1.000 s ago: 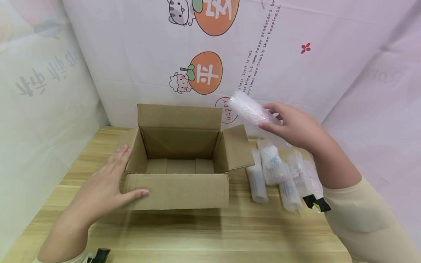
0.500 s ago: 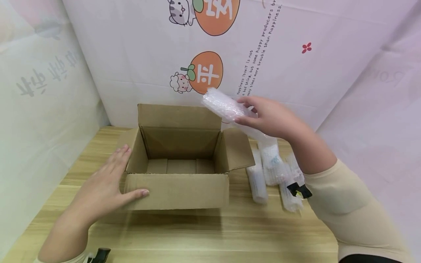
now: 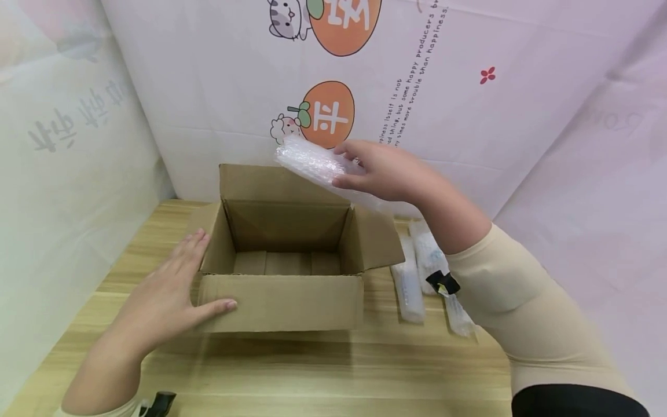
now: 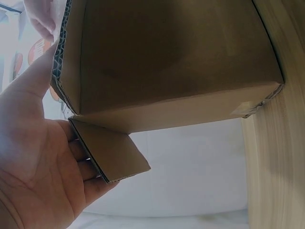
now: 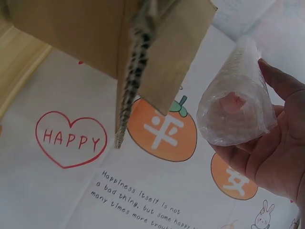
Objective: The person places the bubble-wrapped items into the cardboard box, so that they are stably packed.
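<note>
A bubble-wrapped roll is catching the light, whitish and see-through, its skin puckering into tiny bubbles and bright creases. From the right wrist, one end is gaping as a round mouth, with a pinkish patch glowing through inside. It is slanting in the air above the far side of the open cardboard box, its outer end tipping up toward the box's left. A thin tail of film is trailing beneath the right hand, whose grip is curling round the roll, thumb on one side and fingers on the other, parted just by the roll's thickness.

At the box's left, the left hand is lying with its grip spread wide, fingers stretching along the left flap, thumb reaching onto the near flap. To the box's right, more wrapped bundles are lying on the wood-grain counter, partly hiding under a beige sleeve bearing a black clip. Behind the box, a pale cloth is hanging, showing orange fruit prints and lines of lettering.
</note>
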The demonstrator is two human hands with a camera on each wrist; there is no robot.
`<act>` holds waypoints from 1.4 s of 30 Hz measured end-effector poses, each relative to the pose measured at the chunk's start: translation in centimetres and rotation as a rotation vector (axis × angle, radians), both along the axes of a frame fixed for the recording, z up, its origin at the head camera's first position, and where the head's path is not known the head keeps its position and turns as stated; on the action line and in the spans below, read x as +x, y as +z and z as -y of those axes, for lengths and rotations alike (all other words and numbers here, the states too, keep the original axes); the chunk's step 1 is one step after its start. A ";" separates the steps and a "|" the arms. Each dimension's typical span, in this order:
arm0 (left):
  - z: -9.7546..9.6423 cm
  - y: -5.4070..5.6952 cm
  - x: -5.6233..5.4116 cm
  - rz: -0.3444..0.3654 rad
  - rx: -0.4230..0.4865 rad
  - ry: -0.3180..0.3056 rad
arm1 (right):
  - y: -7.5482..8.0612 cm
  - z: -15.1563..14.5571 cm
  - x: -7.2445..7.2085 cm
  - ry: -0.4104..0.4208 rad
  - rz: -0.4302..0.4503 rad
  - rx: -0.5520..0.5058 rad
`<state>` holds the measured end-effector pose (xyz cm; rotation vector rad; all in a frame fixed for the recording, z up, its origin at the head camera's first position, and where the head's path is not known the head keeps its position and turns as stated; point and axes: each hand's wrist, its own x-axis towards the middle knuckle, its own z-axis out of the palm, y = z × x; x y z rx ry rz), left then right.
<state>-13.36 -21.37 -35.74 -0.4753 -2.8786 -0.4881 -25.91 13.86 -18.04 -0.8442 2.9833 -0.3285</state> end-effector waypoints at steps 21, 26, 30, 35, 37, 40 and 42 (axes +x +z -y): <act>0.0 0.0 -0.2 -0.005 -0.005 -0.004 | -0.2 6.4 -1.5 0.099 0.150 0.168; 0.0 0.0 -0.1 -0.001 -0.005 -0.008 | -1.2 7.2 -2.3 0.156 0.189 0.155; 0.0 0.0 -0.1 -0.007 -0.006 -0.011 | -1.9 7.7 -2.7 0.174 0.214 0.144; 0.0 0.0 -0.2 -0.004 -0.007 -0.006 | -2.5 8.2 -3.0 0.156 0.239 0.149; 0.0 0.0 -0.2 0.001 -0.005 -0.003 | -2.9 8.5 -3.2 0.160 0.243 0.161; 0.0 0.1 -0.2 0.007 -0.004 -0.001 | -3.5 8.9 -3.4 0.178 0.248 0.186; -0.1 0.1 -0.1 0.008 -0.003 -0.001 | -3.9 9.1 -3.6 0.184 0.256 0.201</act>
